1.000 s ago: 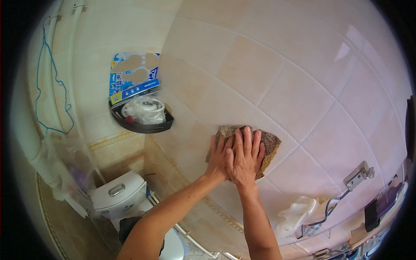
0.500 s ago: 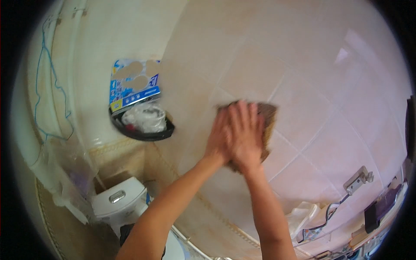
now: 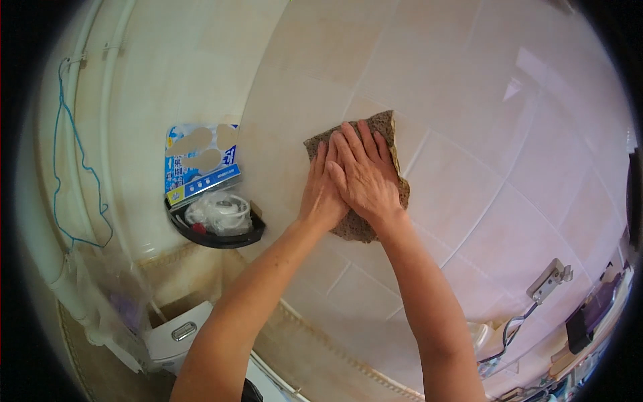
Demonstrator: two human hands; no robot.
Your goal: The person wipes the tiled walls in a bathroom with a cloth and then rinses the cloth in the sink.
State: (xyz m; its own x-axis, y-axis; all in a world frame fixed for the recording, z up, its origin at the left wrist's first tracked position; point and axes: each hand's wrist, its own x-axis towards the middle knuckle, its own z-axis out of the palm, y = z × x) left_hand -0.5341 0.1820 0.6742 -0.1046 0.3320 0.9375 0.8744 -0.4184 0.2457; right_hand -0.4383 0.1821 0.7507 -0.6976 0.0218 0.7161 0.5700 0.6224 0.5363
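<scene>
A brown speckled cleaning cloth point(image 3: 358, 229) with a paler tan edge lies spread against the beige tiled wall point(image 3: 442, 174). My left hand point(image 3: 323, 194) rests flat on its left part, fingers stretched upward. Partly over the left hand, my right hand point(image 3: 368, 181) presses flat on the cloth with its fingers extended and slightly apart. Neither hand is wrapped round the cloth. Its middle is hidden under my palms, and the cloth's top corner and lower edge show around them.
Left of my hands, a black corner shelf point(image 3: 221, 240) holds a plastic-wrapped item point(image 3: 224, 213) and a blue package point(image 3: 201, 161). A white toilet tank point(image 3: 177, 335) stands at lower left. Pipes point(image 3: 109, 120) and a blue cord point(image 3: 82, 151) run along the left. A metal wall bracket point(image 3: 550, 280) juts out at right.
Both hands and the cloth have moved up the wall and a little to the left. The view has tilted upward, so the shelf and toilet tank sit lower in the picture.
</scene>
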